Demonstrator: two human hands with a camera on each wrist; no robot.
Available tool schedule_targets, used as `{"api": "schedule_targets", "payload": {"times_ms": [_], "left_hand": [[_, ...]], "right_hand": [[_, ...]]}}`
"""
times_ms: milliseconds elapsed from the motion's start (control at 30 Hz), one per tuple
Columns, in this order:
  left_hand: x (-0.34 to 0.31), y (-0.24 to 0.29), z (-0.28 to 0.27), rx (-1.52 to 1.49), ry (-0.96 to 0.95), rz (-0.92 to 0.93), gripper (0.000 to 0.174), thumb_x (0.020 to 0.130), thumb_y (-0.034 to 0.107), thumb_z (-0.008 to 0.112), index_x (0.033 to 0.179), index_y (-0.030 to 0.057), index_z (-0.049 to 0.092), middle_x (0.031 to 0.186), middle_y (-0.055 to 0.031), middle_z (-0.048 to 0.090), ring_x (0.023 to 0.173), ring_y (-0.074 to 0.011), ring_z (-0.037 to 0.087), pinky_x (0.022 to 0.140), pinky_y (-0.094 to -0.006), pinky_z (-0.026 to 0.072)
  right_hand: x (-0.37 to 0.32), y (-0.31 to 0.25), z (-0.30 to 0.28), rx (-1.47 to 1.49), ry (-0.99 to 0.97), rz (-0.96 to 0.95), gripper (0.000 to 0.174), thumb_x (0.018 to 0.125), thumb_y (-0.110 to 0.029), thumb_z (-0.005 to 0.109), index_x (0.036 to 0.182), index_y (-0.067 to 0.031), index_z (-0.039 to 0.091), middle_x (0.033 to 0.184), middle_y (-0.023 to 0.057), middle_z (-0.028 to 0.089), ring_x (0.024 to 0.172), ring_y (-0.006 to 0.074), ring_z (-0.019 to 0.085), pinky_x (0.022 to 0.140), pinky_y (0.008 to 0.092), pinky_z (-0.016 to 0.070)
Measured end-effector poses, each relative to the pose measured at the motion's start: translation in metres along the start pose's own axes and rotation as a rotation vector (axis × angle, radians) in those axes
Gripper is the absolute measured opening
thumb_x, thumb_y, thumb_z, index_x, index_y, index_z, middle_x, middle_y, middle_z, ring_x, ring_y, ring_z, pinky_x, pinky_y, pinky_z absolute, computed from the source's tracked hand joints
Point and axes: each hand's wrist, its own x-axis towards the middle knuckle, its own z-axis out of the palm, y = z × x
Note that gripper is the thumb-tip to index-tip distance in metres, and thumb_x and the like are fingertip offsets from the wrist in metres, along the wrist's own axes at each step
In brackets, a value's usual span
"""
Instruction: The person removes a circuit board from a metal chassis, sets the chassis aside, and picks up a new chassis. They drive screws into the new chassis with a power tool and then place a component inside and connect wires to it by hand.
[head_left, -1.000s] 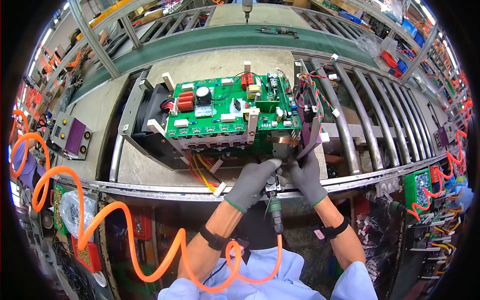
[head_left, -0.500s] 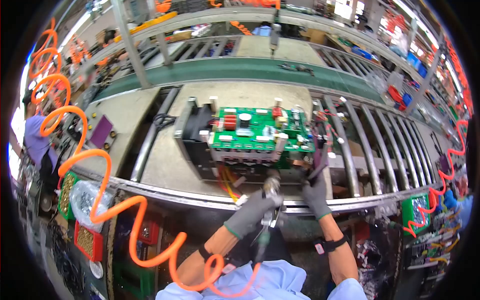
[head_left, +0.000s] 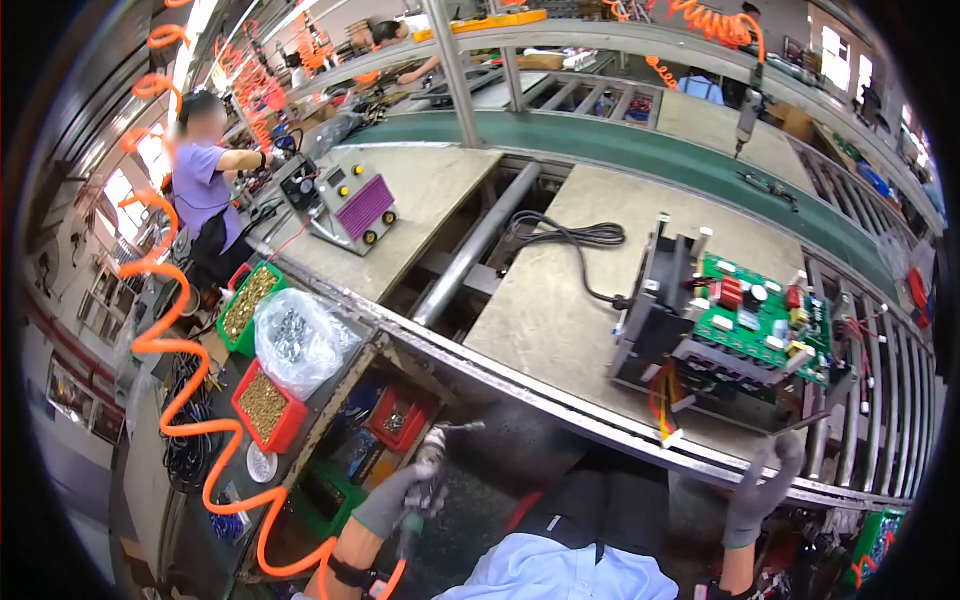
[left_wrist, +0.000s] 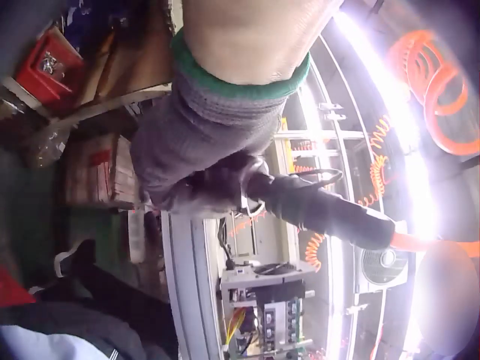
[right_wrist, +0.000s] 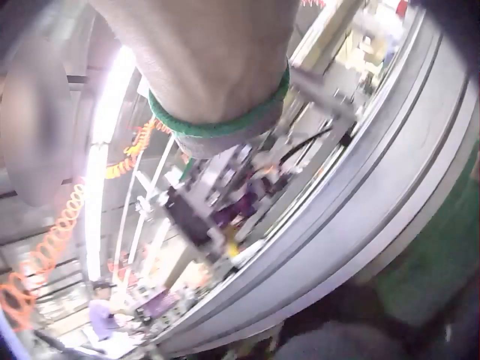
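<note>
In the head view, my gloved left hand (head_left: 390, 500) grips an air screwdriver (head_left: 430, 460) low over the bench's left front, its bit pointing right. The left wrist view shows the tool's dark handle (left_wrist: 322, 210) below the glove, with the orange air hose running from its end. My gloved right hand (head_left: 757, 500) is at the bench's front edge, its fingers raised and apart, tips near the lower corner of the unit's end panel (head_left: 825, 405). The unit carries a green circuit board (head_left: 760, 320). In the right wrist view, mostly the glove cuff (right_wrist: 225, 131) shows.
A red bin of screws (head_left: 395, 420) stands beside the screwdriver. Further left are a red bin (head_left: 268, 408) and a green bin (head_left: 250, 312) of brass-coloured parts, and a plastic bag (head_left: 300, 345). Beyond, a purple-sided unit (head_left: 350, 208) stands near another person (head_left: 205, 185). Rollers (head_left: 885, 400) lie right.
The head view has swung left. My left hand has carried the screwdriver away from the circuit-board unit, leftward toward the bins. My right hand stays by the unit's right end, its fingers now raised.
</note>
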Motion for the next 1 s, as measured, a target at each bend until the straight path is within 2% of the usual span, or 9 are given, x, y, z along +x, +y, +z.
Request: {"api": "schedule_targets", "payload": {"times_ms": [67,133,200,233,500,767,867,900,1000], "left_hand": [[0.021,0.014,-0.015,-0.156,-0.011,0.079,0.038,0.093,0.032,0.069,0.118,0.0037,0.061,0.094,-0.0117,0.067,0.072,-0.0195,0.066,0.059,-0.0297,0.0572],[0.046,0.034,-0.024,-0.681,-0.214,0.005,0.031,0.094,0.029,0.069,0.114,0.0057,0.064,0.091,-0.0099,0.066,0.07,-0.0192,0.064,0.055,-0.0268,0.0549],[0.075,0.055,-0.032,-0.874,-0.269,-0.018,0.022,0.095,0.027,0.068,0.104,0.0078,0.065,0.09,-0.0093,0.065,0.07,-0.0194,0.063,0.051,-0.0248,0.0521],[0.104,0.06,-0.055,-0.864,-0.362,0.058,0.026,0.094,0.028,0.069,0.097,0.0035,0.061,0.085,-0.0062,0.057,0.075,-0.0149,0.06,0.06,-0.0255,0.0538],[0.159,0.149,-0.06,-1.08,-0.404,0.083,0.023,0.091,0.022,0.066,0.096,0.0017,0.056,0.08,-0.0043,0.051,0.07,-0.0156,0.053,0.057,-0.0278,0.0517],[0.21,0.178,-0.086,-1.272,-0.381,0.15,0.017,0.095,0.019,0.057,0.087,0.0035,0.056,0.077,-0.0072,0.056,0.066,-0.0193,0.058,0.057,-0.0304,0.0531],[0.185,0.168,-0.049,-1.119,-0.111,0.489,0.02,0.097,0.023,0.054,0.091,0.0035,0.058,0.082,-0.0086,0.059,0.076,-0.0218,0.062,0.067,-0.0333,0.0557],[0.189,0.162,-0.043,-1.13,-0.082,0.518,0.029,0.098,0.03,0.054,0.096,0.0016,0.06,0.089,-0.0103,0.062,0.089,-0.0243,0.063,0.074,-0.037,0.0564],[0.141,0.152,0.053,-0.963,0.223,0.413,0.066,0.101,0.058,0.046,0.124,-0.0034,0.05,0.118,-0.0183,0.059,0.1,-0.029,0.061,0.077,-0.0405,0.0563]], "right_hand": [[0.009,-0.078,0.027,0.162,-0.289,-0.218,0.034,0.086,-0.004,0.065,0.119,0.0032,0.06,0.117,0.0206,0.062,0.111,0.0364,0.062,0.098,0.0446,0.0485],[0.006,-0.125,0.072,0.321,-0.554,-0.243,0.04,0.082,-0.01,0.074,0.118,0.0011,0.06,0.119,0.0217,0.062,0.111,0.0413,0.061,0.098,0.0482,0.0481],[0.005,-0.152,0.125,0.384,-0.708,-0.427,0.047,0.082,-0.016,0.077,0.122,0.0012,0.058,0.122,0.0212,0.062,0.11,0.0399,0.061,0.094,0.0491,0.0492],[0.005,-0.168,0.15,0.37,-0.809,-0.445,0.051,0.084,-0.023,0.076,0.125,0.0007,0.058,0.126,0.0214,0.062,0.116,0.0396,0.06,0.099,0.0493,0.0479],[-0.001,-0.226,0.283,0.196,-0.884,-0.76,0.068,0.086,-0.052,0.071,0.132,-0.0049,0.059,0.133,0.017,0.06,0.134,0.0366,0.051,0.111,0.059,0.0379],[0.0,-0.216,0.317,0.327,-0.881,-0.76,0.06,0.082,-0.052,0.076,0.124,-0.01,0.067,0.126,0.0143,0.064,0.133,0.0351,0.052,0.115,0.0583,0.0361],[0.0,-0.208,0.318,0.377,-0.859,-0.761,0.062,0.082,-0.053,0.075,0.124,-0.008,0.066,0.127,0.0149,0.064,0.134,0.0347,0.052,0.116,0.0555,0.0357],[-0.001,-0.206,0.318,0.371,-0.851,-0.761,0.063,0.082,-0.053,0.075,0.124,-0.0072,0.066,0.127,0.0153,0.063,0.134,0.0348,0.052,0.117,0.0552,0.0356],[-0.004,-0.202,0.315,0.379,-0.818,-0.75,0.066,0.082,-0.053,0.075,0.126,-0.0053,0.064,0.129,0.0163,0.062,0.134,0.0349,0.051,0.117,0.0547,0.0354]]}}
